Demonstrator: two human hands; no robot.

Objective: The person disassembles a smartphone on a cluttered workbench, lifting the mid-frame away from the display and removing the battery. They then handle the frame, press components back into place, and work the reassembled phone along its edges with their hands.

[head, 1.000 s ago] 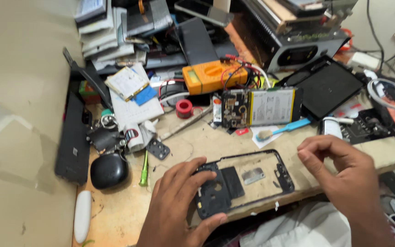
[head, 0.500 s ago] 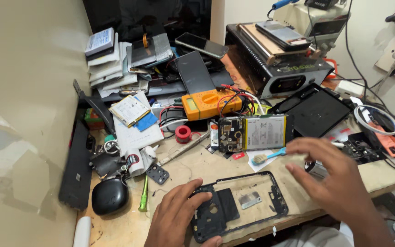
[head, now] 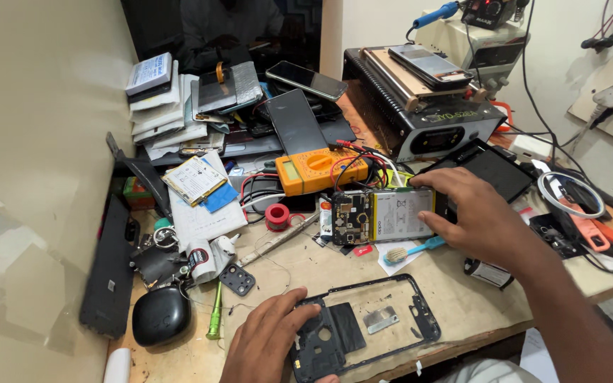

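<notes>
The right hand reaches across the cluttered wooden workbench, fingers spread and curled over the right end of an opened phone body with a white battery and exposed dark circuit board. The fingertips touch its top and right edges; whether they actually lift it cannot be told.

The left hand rests low on the bench, its fingers loosely bent and pressing on the left end of a black plastic phone frame with an empty rectangular middle, which lies flat just to the right of the knuckles.

Just below the right hand's fingers lies a small blue-handled brush on a scrap of white paper. Beyond those fingers, further up the bench, sits an orange multimeter with red and black leads. Left of the left hand's fingers lie a green-handled screwdriver and a rounded black case.
</notes>
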